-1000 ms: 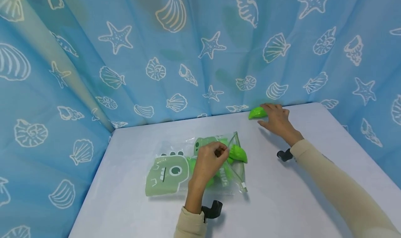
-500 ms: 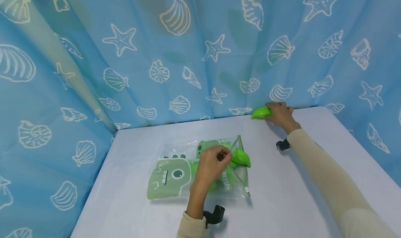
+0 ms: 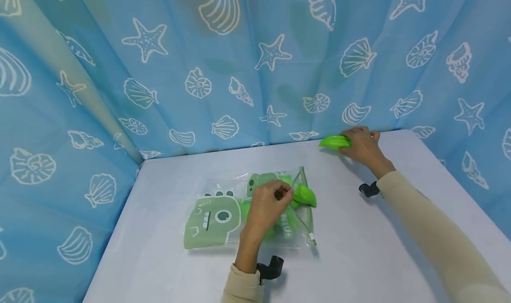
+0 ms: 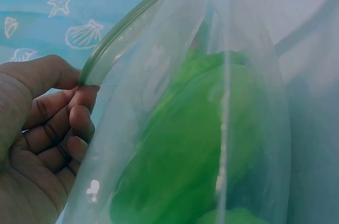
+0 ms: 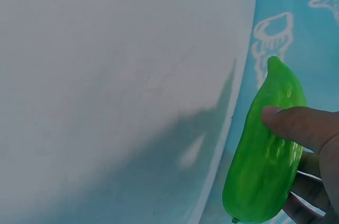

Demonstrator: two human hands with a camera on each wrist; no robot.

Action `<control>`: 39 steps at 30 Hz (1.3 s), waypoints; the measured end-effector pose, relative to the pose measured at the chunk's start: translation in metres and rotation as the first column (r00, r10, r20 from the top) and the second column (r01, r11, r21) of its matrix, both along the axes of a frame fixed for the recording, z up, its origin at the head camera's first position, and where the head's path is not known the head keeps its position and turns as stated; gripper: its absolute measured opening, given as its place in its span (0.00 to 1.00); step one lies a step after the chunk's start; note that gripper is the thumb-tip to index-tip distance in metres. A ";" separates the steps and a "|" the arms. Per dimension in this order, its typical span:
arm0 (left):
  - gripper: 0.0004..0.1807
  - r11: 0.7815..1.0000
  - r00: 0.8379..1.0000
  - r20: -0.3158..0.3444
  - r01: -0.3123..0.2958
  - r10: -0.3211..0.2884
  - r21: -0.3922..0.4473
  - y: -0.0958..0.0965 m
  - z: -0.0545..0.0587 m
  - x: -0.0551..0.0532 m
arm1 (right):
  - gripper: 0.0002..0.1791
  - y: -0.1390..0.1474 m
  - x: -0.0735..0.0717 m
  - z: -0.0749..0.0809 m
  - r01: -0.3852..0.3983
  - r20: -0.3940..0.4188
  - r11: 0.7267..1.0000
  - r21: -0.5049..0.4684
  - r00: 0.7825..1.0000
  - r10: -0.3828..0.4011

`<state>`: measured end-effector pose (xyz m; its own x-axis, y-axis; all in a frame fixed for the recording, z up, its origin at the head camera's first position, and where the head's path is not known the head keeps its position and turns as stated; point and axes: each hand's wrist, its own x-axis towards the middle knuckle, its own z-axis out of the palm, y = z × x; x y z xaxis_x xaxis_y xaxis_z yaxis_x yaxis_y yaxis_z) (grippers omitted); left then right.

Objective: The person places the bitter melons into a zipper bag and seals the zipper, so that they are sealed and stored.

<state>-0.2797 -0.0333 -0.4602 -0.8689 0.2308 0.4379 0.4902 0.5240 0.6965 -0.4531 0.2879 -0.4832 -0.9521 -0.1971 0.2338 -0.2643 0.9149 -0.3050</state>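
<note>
A clear zip bag (image 3: pixel 211 238) printed with a green cartoon monster lies on the white table, several bright green things inside. My left hand (image 3: pixel 266 207) pinches the zip edge (image 4: pixel 108 38) of its mouth between thumb and index finger. One green toy vegetable (image 3: pixel 305 195) lies at the bag's mouth, its tip poking outward. At the table's back edge, my right hand (image 3: pixel 362 144) holds another green toy vegetable (image 3: pixel 334 142), glossy, lightly ridged and tapering to a point. The right wrist view shows my thumb (image 5: pixel 291 123) across it, the fingers partly hidden behind.
A blue curtain (image 3: pixel 223 72) with white shell and starfish drawings hangs behind and left of the white table (image 3: pixel 159 205). The bag's white zip slider (image 3: pixel 312 236) sits at the near right corner of its mouth. Black wrist mounts (image 3: pixel 271 267) are on both forearms.
My right hand has closed its fingers on the green toy vegetable at the back edge, which now looks slightly raised. My left hand keeps its pinch on the bag; the head view shifted slightly.
</note>
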 end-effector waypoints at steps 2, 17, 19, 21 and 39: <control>0.04 1.000 1.000 -0.002 -0.001 0.001 -0.005 0.000 -0.001 0.000 | 0.32 0.001 0.010 0.001 -0.010 -0.022 1.000 -0.012 1.000 0.010; 0.04 1.000 1.000 -0.005 -0.009 0.009 0.000 -0.003 0.001 -0.002 | 0.28 -0.013 0.091 0.000 -0.138 -0.157 0.987 -0.085 0.980 0.123; 0.04 1.000 1.000 -0.014 -0.006 0.006 -0.007 -0.003 0.001 -0.003 | 0.28 -0.015 0.100 -0.003 -0.153 -0.169 0.983 -0.098 0.976 0.136; 0.04 1.000 1.000 -0.023 -0.001 0.001 -0.013 -0.003 0.001 -0.003 | 0.28 -0.017 0.108 -0.006 -0.171 -0.174 0.981 -0.095 0.973 0.153; 0.03 1.000 1.000 -0.013 0.006 -0.006 0.008 0.001 0.000 0.000 | 0.25 -0.050 0.142 -0.014 -0.312 -0.140 0.945 -0.098 0.945 0.297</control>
<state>-0.2795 -0.0328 -0.4598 -0.8618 0.2322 0.4510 0.5022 0.5157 0.6941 -0.3112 0.2378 -0.4973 -0.8138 -0.4369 0.3831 -0.5662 0.7447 -0.3534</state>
